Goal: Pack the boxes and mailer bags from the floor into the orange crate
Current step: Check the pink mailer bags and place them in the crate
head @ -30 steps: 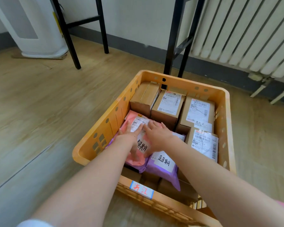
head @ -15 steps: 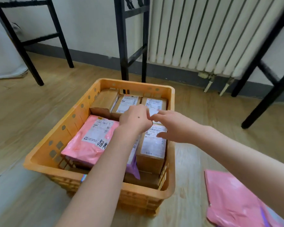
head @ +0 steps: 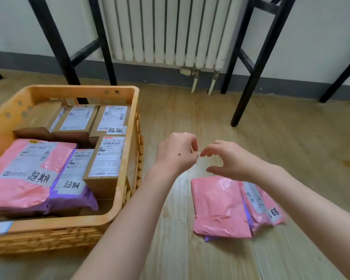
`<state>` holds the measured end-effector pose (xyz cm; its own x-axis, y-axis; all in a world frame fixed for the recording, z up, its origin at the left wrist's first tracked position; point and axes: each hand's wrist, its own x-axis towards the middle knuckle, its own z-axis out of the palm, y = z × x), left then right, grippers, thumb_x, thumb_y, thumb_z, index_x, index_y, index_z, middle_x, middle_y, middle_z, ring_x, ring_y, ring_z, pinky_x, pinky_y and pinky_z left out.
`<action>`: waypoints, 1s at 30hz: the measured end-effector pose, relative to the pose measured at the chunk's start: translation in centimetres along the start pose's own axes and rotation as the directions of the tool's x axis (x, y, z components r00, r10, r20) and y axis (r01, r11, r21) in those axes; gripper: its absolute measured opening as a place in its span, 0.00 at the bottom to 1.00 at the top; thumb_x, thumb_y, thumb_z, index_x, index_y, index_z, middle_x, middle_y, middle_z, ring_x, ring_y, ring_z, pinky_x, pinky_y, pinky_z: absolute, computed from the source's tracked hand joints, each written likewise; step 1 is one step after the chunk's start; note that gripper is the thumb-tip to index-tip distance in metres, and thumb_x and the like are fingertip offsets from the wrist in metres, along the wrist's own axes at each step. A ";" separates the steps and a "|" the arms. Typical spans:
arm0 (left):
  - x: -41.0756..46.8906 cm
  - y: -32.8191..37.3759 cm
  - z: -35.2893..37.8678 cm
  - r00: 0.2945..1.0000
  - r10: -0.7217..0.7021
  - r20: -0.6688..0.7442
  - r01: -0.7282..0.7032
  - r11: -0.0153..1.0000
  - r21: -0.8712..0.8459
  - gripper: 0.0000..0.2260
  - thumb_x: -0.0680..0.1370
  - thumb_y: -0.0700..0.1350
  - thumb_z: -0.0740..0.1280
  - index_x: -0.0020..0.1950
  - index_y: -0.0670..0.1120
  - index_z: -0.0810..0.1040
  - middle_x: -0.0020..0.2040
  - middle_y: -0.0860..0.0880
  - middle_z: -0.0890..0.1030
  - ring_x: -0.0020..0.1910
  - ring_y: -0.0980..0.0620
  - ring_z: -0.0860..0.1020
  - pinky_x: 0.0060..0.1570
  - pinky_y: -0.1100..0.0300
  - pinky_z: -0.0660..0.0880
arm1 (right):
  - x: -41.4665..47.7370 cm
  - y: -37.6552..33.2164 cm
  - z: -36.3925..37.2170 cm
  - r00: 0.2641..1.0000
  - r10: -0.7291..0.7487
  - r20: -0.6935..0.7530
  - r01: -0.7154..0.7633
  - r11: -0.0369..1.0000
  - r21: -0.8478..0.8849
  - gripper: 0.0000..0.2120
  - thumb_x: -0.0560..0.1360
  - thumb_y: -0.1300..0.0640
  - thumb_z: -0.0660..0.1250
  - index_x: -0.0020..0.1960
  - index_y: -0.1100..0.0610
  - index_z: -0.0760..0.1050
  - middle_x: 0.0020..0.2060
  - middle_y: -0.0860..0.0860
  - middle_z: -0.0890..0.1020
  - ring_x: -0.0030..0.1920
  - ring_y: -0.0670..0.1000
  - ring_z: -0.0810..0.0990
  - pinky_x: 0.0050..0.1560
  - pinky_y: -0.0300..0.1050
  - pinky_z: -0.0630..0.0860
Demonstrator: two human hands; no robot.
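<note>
The orange crate stands on the floor at the left. Inside it lie a pink mailer bag, a purple mailer bag and several brown labelled boxes. To the right of the crate, a plain pink mailer bag rests on the floor, overlapping a labelled pink mailer bag, with a purple edge showing beneath. My left hand and my right hand hover side by side just above these bags, fingers loosely curled, holding nothing.
A white radiator hangs on the back wall. Black furniture legs stand behind the floor bags, and more legs rise behind the crate. Wooden floor stretches to the right.
Both hands have lifted out of the crate and swung right, to above the mailer bags on the floor. The view has turned right with them.
</note>
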<state>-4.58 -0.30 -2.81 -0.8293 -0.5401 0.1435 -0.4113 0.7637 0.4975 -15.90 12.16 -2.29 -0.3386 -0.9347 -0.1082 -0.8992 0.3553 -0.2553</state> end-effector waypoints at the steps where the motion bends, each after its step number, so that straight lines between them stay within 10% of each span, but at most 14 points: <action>1: 0.0 0.2 1.5 1.000 -0.006 0.030 0.006 1.000 -0.006 0.05 0.73 0.45 0.64 0.43 0.52 0.79 0.39 0.54 0.78 0.42 0.50 0.79 0.39 0.57 0.77 | -0.9 1.1 0.8 0.999 0.033 0.016 -0.033 0.999 0.018 0.20 0.72 0.52 0.71 0.63 0.50 0.74 0.55 0.48 0.76 0.57 0.48 0.74 0.60 0.44 0.71; 20: -5.3 0.2 17.8 0.862 -0.144 0.485 0.324 0.894 -0.311 0.19 0.75 0.39 0.64 0.66 0.47 0.75 0.67 0.49 0.75 0.65 0.48 0.74 0.63 0.58 0.70 | -8.4 8.8 13.3 0.826 0.527 0.202 -0.556 0.698 0.451 0.41 0.73 0.56 0.71 0.77 0.53 0.49 0.72 0.52 0.66 0.67 0.54 0.71 0.61 0.42 0.68; 26: -5.4 0.2 18.0 0.842 -0.114 0.527 0.352 0.857 -0.377 0.30 0.72 0.48 0.71 0.73 0.50 0.67 0.71 0.49 0.70 0.69 0.51 0.69 0.60 0.60 0.67 | -6.5 7.6 14.9 0.676 0.691 0.256 -0.593 0.304 0.746 0.34 0.72 0.64 0.69 0.74 0.58 0.58 0.50 0.54 0.77 0.53 0.55 0.79 0.58 0.52 0.75; 30: -5.3 0.7 17.2 0.864 -0.170 0.474 0.413 0.777 -0.474 0.32 0.67 0.58 0.69 0.69 0.50 0.70 0.65 0.49 0.75 0.63 0.50 0.74 0.56 0.59 0.72 | -5.1 5.3 14.7 0.721 0.654 0.229 -0.456 0.199 0.868 0.07 0.77 0.63 0.64 0.53 0.58 0.77 0.42 0.52 0.81 0.40 0.47 0.78 0.42 0.41 0.74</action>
<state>-6.98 9.20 -17.97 -0.8261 -0.4285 -0.3661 -0.4828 0.2028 0.8519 -14.90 19.00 -17.18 -0.7685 -0.4395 -0.4650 0.2160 0.5059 -0.8351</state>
